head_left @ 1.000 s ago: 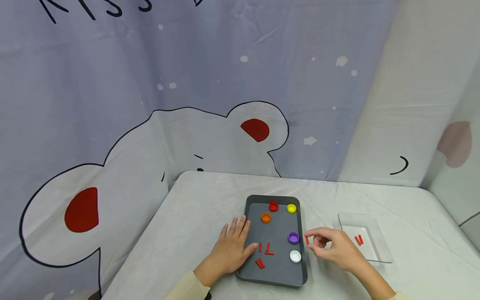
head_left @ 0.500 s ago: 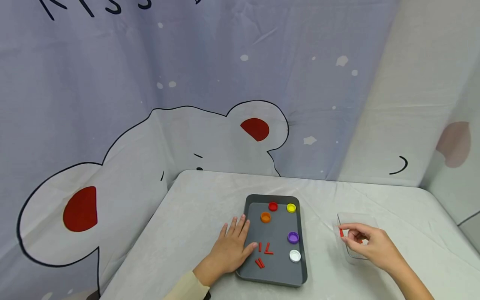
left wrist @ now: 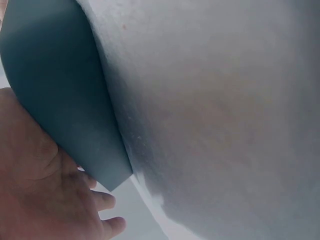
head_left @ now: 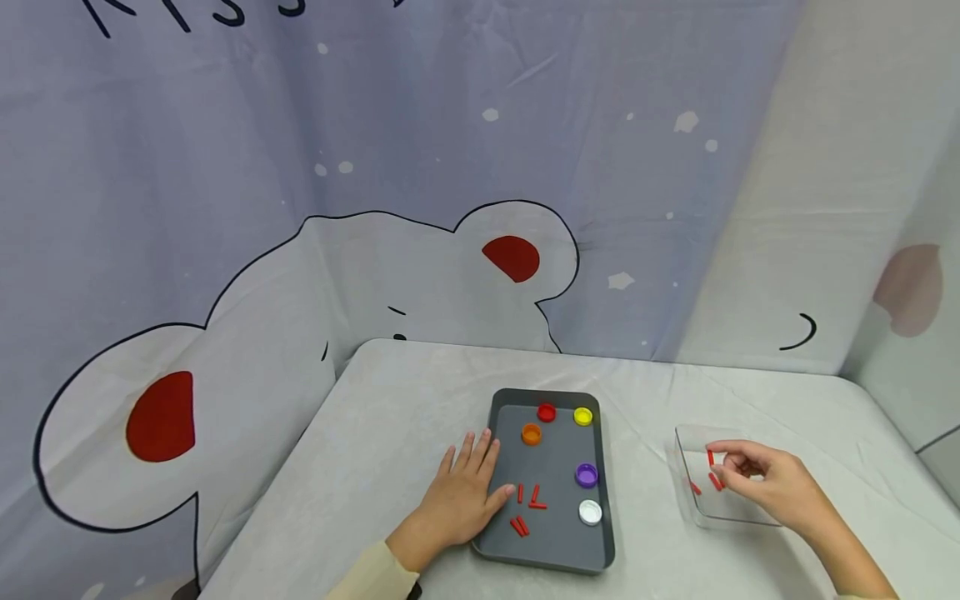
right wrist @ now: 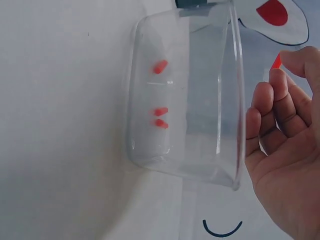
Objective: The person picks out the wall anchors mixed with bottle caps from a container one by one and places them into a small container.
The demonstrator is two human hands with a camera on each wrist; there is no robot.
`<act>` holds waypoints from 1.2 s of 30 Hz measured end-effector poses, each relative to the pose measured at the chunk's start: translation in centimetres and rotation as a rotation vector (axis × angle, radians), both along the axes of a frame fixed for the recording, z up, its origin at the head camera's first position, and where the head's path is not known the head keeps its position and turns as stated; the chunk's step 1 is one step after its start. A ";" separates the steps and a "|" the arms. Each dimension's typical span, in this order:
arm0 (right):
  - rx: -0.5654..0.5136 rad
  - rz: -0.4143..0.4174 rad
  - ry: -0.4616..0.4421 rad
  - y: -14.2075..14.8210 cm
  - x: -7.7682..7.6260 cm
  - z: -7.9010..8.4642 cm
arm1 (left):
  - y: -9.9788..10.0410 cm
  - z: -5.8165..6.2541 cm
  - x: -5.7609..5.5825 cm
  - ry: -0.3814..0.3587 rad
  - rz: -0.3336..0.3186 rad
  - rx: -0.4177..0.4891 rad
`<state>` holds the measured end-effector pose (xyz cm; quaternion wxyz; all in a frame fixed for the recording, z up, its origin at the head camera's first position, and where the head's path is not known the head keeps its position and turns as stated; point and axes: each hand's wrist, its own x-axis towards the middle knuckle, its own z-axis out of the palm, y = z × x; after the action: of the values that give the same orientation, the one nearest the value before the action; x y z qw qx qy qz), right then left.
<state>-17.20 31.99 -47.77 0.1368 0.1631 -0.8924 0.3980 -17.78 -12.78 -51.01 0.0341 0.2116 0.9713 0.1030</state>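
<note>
In the head view my left hand [head_left: 459, 497] lies with straight, spread fingers on the left rim of a dark grey tray [head_left: 555, 558]. The left wrist view has this hand [left wrist: 45, 175] against the tray's outer wall [left wrist: 65, 95]. Over a clear plastic box [head_left: 738, 521], my right hand [head_left: 780, 483] pinches a short red stick [head_left: 711, 457] between thumb and forefinger. The right wrist view shows the pinched red stick [right wrist: 276, 61] above the box's rim. Three more red sticks, one of them a loose red stick [right wrist: 160, 66], lie on the box floor.
On the tray are several red sticks [head_left: 517, 527] and shallow round caps: a red cap [head_left: 547, 412], yellow cap [head_left: 582, 416], orange cap [head_left: 531, 433], purple cap [head_left: 587, 476] and white cap [head_left: 590, 512]. A white cloth [head_left: 420, 400] covers the table; a printed curtain hangs behind.
My right hand has moved right from beside the tray to over the clear box, pinching a red stick. A third stick now shows inside the box. My left hand stays put.
</note>
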 end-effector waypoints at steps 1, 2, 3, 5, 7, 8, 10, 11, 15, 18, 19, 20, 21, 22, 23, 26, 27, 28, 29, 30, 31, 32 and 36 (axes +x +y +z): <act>-0.001 0.000 -0.001 0.1 -0.1 -0.1 | 0.0 0.0 0.0 -0.001 0.000 -0.001; -0.001 -0.002 -0.003 0.2 -0.3 -0.3 | 0.0 0.0 0.0 -0.002 0.000 -0.002; -0.001 -0.003 -0.008 0.3 -0.4 -0.4 | 0.0 0.0 0.0 -0.002 0.001 -0.003; -0.002 -0.008 -0.021 0.5 -0.5 -0.6 | 0.0 0.1 0.0 -0.003 0.002 -0.004; -0.003 -0.011 -0.032 0.6 -0.7 -0.7 | 0.0 0.1 0.0 -0.004 0.003 -0.005; -0.005 -0.016 -0.039 0.7 -0.8 -0.7 | 0.0 0.1 0.0 -0.005 0.004 -0.005; -0.005 -0.026 -0.049 0.7 -0.9 -0.8 | 0.0 0.2 0.0 -0.007 0.006 -0.005; -0.002 -0.030 -0.051 0.8 -1.0 -0.8 | 0.0 0.2 0.1 -0.008 0.006 -0.005; 0.006 -0.041 -0.065 1.0 -1.2 -0.8 | 0.0 0.2 0.1 -0.006 0.006 -0.011; 0.011 -0.038 -0.070 1.2 -1.4 -0.7 | 0.0 0.1 0.1 -0.002 0.009 -0.012; 0.010 -0.036 -0.068 1.2 -1.4 -0.7 | 0.0 0.1 0.1 -0.002 0.010 -0.011; 0.008 -0.036 -0.066 1.2 -1.5 -0.7 | 0.0 0.1 0.1 -0.002 0.010 -0.012; 0.007 -0.034 -0.063 1.2 -1.6 -0.7 | 0.0 0.1 0.1 -0.002 0.011 -0.011; 0.006 -0.032 -0.059 1.2 -1.6 -0.7 | 0.1 0.1 0.1 -0.003 0.011 -0.011; 0.003 -0.030 -0.057 1.1 -1.7 -0.7 | 0.1 0.1 0.1 -0.003 0.011 -0.011; -0.012 -0.025 -0.062 1.1 -1.8 -0.6 | 0.1 0.1 0.0 -0.002 0.011 -0.013; -0.015 -0.025 -0.065 1.0 -1.8 -0.6 | 0.1 0.1 0.0 0.000 0.011 -0.012; -0.016 -0.025 -0.069 1.0 -1.8 -0.6 | 0.1 0.2 0.0 0.002 0.010 -0.013; -0.017 -0.024 -0.075 1.0 -1.8 -0.6 | 0.1 0.2 0.1 0.003 0.011 -0.014; -0.020 -0.024 -0.078 0.9 -1.8 -0.5 | 0.1 0.2 0.1 0.004 0.010 -0.014; -0.020 -0.024 -0.084 0.8 -1.7 -0.5 | 0.1 0.2 0.1 0.004 0.011 -0.014; -0.016 -0.021 -0.085 0.6 -1.7 -0.5 | 0.1 0.3 0.1 0.003 0.011 -0.013; -0.022 0.024 -0.085 -0.5 -1.4 -0.4 | 0.1 0.3 0.1 -0.003 0.013 -0.013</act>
<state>-18.65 31.47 -48.19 0.0956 0.1552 -0.8909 0.4161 -17.67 -12.66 -50.73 0.0363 0.2050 0.9732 0.0973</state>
